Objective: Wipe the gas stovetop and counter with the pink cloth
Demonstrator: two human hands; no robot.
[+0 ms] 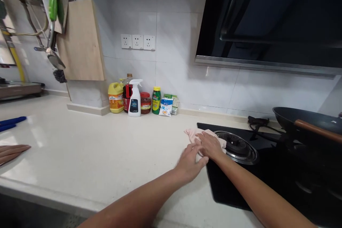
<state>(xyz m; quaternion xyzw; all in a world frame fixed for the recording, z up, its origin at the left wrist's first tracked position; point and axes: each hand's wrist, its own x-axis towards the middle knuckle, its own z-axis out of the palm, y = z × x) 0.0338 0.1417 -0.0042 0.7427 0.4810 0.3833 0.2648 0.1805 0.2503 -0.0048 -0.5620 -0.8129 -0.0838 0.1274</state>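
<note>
A pale pink cloth (191, 134) lies bunched across the left edge of the black glass cooktop (227, 188), beside the ringed burner (236, 146). On top of the cloth rests my right hand (211, 146), its fingers pressing down and bent slightly round the fabric. My left hand (189, 164) is just left of it, thumb apart from the fingers. Its fingertips reach the near side of the cloth and my right hand; whether they touch the cloth I cannot tell. My left hand holds nothing.
A black wok (315, 121) with a wooden handle stands at right, under the range hood (267, 17). Along the wall are a white spray bottle (135, 101), a yellow jug (115, 98), jars and packets. Blue handles (12, 123) and a brown tapered item (13, 153) lie at far left.
</note>
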